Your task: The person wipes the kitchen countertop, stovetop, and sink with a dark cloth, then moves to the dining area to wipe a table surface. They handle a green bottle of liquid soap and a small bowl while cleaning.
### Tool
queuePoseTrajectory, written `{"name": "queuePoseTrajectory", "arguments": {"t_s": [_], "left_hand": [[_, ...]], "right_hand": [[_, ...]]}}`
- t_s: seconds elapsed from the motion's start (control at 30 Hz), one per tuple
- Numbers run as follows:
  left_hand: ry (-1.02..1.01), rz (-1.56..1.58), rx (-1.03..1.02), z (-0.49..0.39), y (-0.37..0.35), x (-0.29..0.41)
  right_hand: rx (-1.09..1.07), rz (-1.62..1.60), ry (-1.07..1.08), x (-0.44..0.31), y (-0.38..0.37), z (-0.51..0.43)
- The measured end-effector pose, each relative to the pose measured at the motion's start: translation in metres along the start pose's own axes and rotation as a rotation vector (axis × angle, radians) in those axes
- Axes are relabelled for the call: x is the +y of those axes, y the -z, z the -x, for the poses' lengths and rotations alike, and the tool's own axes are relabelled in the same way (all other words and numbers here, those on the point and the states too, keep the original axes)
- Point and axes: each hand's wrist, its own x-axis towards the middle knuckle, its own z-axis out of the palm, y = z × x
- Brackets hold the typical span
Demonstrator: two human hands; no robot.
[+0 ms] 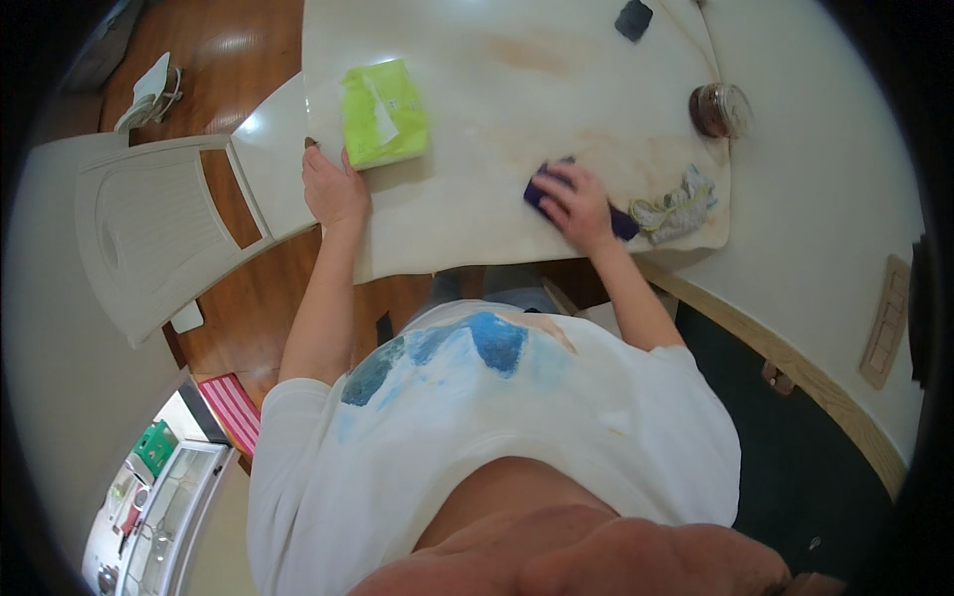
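My right hand (577,201) lies over a dark purple cloth (623,222) on the pale tabletop (469,216), fingers spread across it. Part of the cloth sticks out on both sides of the hand. Brownish smears mark the surface beyond it. At the table's left edge is my left hand (335,186), its thumb beside the near corner of a lime-green tissue pack (387,112). A small brown thing (310,141) shows at its fingertips; whether the hand grips it or the table edge is unclear.
A crumpled grey-white cloth (674,207) with yellow edging lies right of my right hand. Along the wall side stand a clear lidded jar (719,110) with dark contents and a dark grey square pad (633,20). A white chair (156,216) stands left. The wall (805,179) borders the table's right.
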Motion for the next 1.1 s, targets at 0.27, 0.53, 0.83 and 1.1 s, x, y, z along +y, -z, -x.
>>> {"name": "queuePoseTrajectory", "arguments": {"t_s": [0.27,0.53,0.83,1.1], "left_hand": [[-0.014,-0.014,-0.027,-0.001,0.002,0.002],[0.004,0.003,-0.105,0.001,0.006,0.001],[-0.059,0.014,-0.067,0.000,0.007,0.000],[0.021,0.024,-0.074,-0.003,0.008,0.006]], "right_hand": [[0.467,0.319,-0.320,0.131,-0.006,-0.114],[0.160,-0.054,-0.119,-0.053,-0.058,-0.038],[-0.044,-0.070,-0.018,0.007,-0.005,-0.031],[0.328,0.239,-0.172,0.166,-0.024,-0.247]]}}
